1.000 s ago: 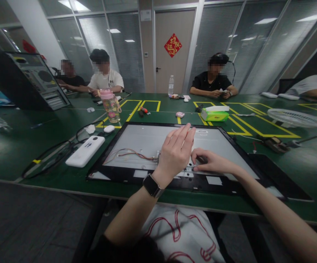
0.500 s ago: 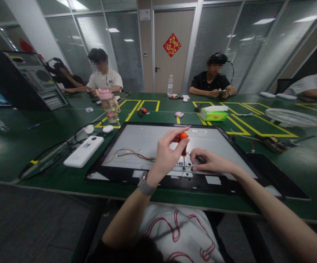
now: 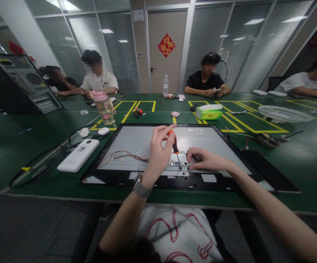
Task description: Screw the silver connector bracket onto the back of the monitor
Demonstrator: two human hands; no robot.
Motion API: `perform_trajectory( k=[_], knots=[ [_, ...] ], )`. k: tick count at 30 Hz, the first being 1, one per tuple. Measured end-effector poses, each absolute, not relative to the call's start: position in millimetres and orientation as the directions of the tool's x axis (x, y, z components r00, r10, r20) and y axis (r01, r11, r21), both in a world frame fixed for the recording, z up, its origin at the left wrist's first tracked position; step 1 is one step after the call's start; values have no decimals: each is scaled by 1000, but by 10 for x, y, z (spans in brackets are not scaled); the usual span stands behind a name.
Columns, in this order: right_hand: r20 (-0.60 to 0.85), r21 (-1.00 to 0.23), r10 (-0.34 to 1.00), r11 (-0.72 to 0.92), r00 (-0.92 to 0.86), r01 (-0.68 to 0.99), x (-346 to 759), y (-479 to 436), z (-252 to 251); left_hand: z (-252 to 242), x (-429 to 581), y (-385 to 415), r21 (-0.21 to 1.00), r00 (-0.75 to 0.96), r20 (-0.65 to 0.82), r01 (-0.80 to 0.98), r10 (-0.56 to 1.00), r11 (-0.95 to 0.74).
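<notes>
An orange-and-black screwdriver (image 3: pixel 176 145) was gripped near the top of its handle by the left hand (image 3: pixel 159 149), with the fingers bent over it. The tool was tilted, its handle leaning leftward, and its shaft was pointed down at a metal bracket (image 3: pixel 174 163) on the near part of a grey-backed panel (image 3: pixel 202 140). Whether a screw was engaged by the tip could not be told. The right hand (image 3: pixel 209 160) was held low over the panel, just to the right of the shaft, with the fingers curled and the thumb set close to the bracket; whether anything was pinched there could not be made out.

The panel was laid flat on the green worktop (image 3: pixel 161 117), its dark frame turned toward the near edge. Thin wires (image 3: pixel 132 156) were spread across its left half. To the left of it, a white power bank (image 3: pixel 78 155) and a looped black cable (image 3: pixel 34 170) were seen, with a pink-lidded bottle (image 3: pixel 105 109) placed farther back. A dark flat slab (image 3: pixel 273 171) was set beside its right side, and a green tissue pack (image 3: pixel 209 112) was seen beyond its far edge. A watch (image 3: pixel 142 188) was worn on the left wrist.
</notes>
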State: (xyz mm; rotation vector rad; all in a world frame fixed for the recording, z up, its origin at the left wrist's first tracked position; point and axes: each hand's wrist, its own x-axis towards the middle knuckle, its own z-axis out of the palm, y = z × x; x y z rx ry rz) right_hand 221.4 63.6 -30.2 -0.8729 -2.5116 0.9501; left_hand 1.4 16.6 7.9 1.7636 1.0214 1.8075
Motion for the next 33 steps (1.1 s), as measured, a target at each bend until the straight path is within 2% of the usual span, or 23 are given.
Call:
perform_trajectory(
  k=[4,9,14,18,19,23,29,33],
  knots=[
    [76,-688,642,588,-763,426,2214,633,-300,96,2,169,780,-25,624,77,781,-621],
    [66,-695,643,578,-763,427,2212,622,-283,100,5,148,705,-126,702,263,701,-659],
    [71,-693,638,585,-767,422,2210,624,-278,93,-4,146,757,8,648,99,761,-646],
    [80,-695,638,586,-766,416,2208,624,-282,102,-9,127,692,-84,712,257,697,-675],
    [80,-696,638,585,-766,416,2208,624,-284,106,-11,122,690,-69,713,246,698,-681],
    [74,-696,637,584,-767,418,2214,631,-295,108,-18,119,759,98,647,5,756,-651],
    [86,-699,634,588,-769,407,2221,646,-310,111,-11,118,703,-36,703,185,710,-687],
    [85,-699,633,588,-769,406,2227,659,-327,127,-19,117,735,58,674,46,737,-676]
  ],
)
